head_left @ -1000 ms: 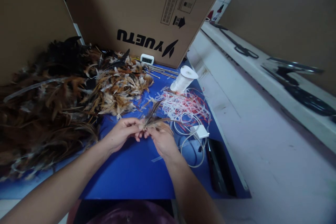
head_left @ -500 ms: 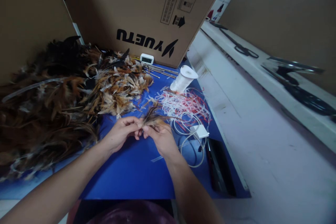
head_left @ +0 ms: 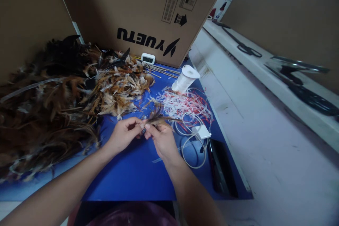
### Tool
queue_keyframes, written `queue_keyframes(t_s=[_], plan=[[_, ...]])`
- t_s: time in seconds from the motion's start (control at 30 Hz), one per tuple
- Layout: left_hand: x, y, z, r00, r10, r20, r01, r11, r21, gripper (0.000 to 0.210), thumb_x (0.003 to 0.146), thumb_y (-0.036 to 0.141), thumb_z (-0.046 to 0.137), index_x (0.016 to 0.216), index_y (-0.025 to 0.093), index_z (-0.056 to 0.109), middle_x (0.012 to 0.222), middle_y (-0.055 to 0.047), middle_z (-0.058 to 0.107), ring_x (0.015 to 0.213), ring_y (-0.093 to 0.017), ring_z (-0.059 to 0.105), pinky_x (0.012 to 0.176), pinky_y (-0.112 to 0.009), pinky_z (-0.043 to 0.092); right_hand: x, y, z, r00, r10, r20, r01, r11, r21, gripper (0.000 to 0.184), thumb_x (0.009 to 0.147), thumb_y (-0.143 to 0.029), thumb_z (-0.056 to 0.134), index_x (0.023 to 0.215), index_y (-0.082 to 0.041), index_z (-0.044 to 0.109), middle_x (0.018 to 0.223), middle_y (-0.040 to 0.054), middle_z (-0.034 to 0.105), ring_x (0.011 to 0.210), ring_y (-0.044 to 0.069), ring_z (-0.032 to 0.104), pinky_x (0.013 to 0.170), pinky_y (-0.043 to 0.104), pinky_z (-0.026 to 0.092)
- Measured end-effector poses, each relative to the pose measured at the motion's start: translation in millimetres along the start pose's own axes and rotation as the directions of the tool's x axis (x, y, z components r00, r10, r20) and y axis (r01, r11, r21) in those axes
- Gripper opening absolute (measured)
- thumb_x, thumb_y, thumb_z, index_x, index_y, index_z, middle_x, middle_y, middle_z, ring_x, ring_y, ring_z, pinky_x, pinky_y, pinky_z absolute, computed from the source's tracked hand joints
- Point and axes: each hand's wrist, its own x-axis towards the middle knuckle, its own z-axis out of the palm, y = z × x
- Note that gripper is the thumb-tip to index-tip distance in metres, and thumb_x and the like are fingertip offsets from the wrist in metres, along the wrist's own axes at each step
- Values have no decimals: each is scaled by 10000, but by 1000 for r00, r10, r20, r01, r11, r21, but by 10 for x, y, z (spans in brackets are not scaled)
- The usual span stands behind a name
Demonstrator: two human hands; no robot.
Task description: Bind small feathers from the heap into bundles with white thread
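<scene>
A small bunch of brown and dark feathers (head_left: 159, 119) is pinched between both hands over the blue table (head_left: 127, 180). My right hand (head_left: 163, 137) is closed on it with thumb and fingers, and the feather tips fan out above and to the right. My left hand (head_left: 127, 130) is closed at the quill end, its fingertips almost touching the right thumb. The quill ends are mostly hidden by the fingers. Left of the hands lies a large heap of brown, black and cream feathers (head_left: 116, 88).
A white spool (head_left: 184, 79) stands behind a tangle of red and white strips (head_left: 185, 106). Right of my hands are a white charger (head_left: 202, 131) with its coiled cable and a dark phone-like slab (head_left: 222, 169). Cardboard boxes (head_left: 127, 3) wall the back; scissors (head_left: 249, 50) lie on the ledge.
The fingertips have shifted slightly around the feather bunch, and the left fingers are drawn in closer under the quill end. Everything else stays in place.
</scene>
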Motion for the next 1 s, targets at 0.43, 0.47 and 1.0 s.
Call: queue_keyframes(t_s=[0.43,0.47,1.0], plan=[[-56,-131,35,866,483,-126,-374,795,477,227,804,170,639,1030,167,658,877,-36,733,709,-126,689,681,-222,558,-19,-55,64,992,126,0,-124,970,209,158,656,-268,777,650,-150,672,487,-51,517,438,67,441,482,214,369],[-58,-133,30,843,526,-111,-403,755,517,228,801,157,641,1027,168,663,885,-36,735,715,-126,690,694,-225,558,-18,-49,60,991,133,8,-132,965,226,167,655,-263,780,627,-151,659,482,-51,514,438,66,442,482,212,374],[-69,-141,24,795,596,-113,-432,687,584,149,826,187,635,904,222,757,850,-38,761,750,-145,697,698,-243,548,-44,-63,102,970,242,24,-233,898,373,208,588,-237,842,624,-153,656,507,-57,476,492,64,398,472,215,367]])
